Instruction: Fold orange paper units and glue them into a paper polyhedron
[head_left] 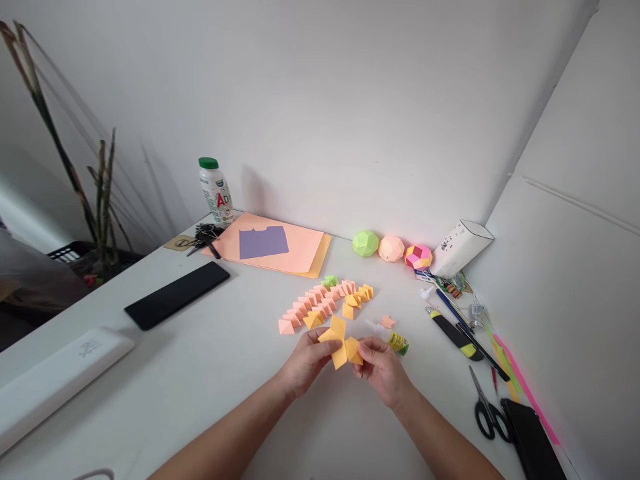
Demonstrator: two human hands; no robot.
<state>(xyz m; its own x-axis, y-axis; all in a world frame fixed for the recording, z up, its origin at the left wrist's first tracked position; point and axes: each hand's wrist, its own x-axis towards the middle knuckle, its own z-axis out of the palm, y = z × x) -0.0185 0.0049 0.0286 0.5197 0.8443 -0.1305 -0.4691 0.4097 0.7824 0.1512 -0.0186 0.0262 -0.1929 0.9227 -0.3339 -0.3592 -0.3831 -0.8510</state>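
Between my two hands is a yellow-orange folded paper piece (339, 326) with several flaps. My left hand (306, 363) pinches its left side, thumb on top. My right hand (384, 368) grips a small folded flap (353, 349) at its right; I cannot tell if this is a separate unit. Just beyond lie rows of pink folded paper units (303, 307), some orange units (352, 301) and a green one (330, 281). Close to my right hand are a small yellow-green glue bottle (399, 343) on its side and a pink paper star (389, 322).
Three paper balls, green (365, 243), pink (391, 249) and multicoloured (419, 257), sit by the wall. Scissors (489, 412), a cutter knife (453, 333) and a black phone (533, 440) lie right. Paper sheets (305, 250), a black slab (177, 295) and a white bar (65, 380) are left.
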